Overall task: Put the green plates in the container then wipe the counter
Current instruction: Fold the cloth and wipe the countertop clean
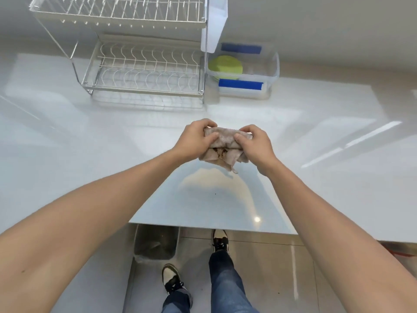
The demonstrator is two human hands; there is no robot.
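Now both hands bunch a stained cloth (222, 146) above the counter (90, 136).
Left hand (195, 140) and right hand (255, 144) pinch it; green plates (225, 66) sit in the container (274, 68). Wiping stain-side down could smear the counter.

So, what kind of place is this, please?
Probably a kitchen: a wire dish rack stands on a glossy white counter, beside a clear container holding green plates.
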